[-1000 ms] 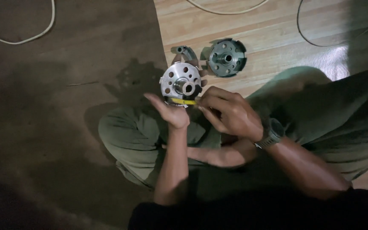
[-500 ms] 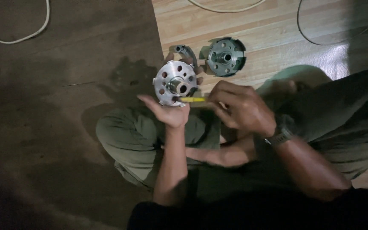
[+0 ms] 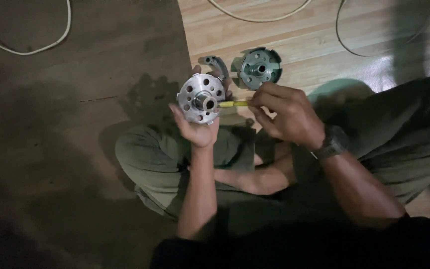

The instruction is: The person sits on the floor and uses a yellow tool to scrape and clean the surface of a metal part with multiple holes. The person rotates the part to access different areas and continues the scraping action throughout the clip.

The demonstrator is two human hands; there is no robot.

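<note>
The left hand (image 3: 197, 127) holds a round metal hub plate (image 3: 201, 98) up in front of the body, its fingers curled behind the disc and the thumb hooked over the lower left rim, so the drilled face with its ring of holes and raised centre boss is turned up toward the camera. Gripped by the edge like that, the face is left bare, which seems to be the point, since the right hand (image 3: 287, 115) comes in from the side with a slim yellow tool (image 3: 234, 104) pinched between thumb and fingertips, the other fingers bunched close around it. The tool lies roughly level, and its tip sits at the plate's right edge, just beside the boss (whether it actually touches the metal cannot be told in this dim light). A dark wristwatch (image 3: 330, 144) is on the right wrist. The person sits cross-legged in olive trousers, the plate held above the knees. On the wooden floor (image 3: 324, 45) beyond it lie a slotted round metal drum (image 3: 260, 68) and a curved metal shoe (image 3: 217, 64), set near each other, and white cables (image 3: 260, 15) trail across the boards.
</note>
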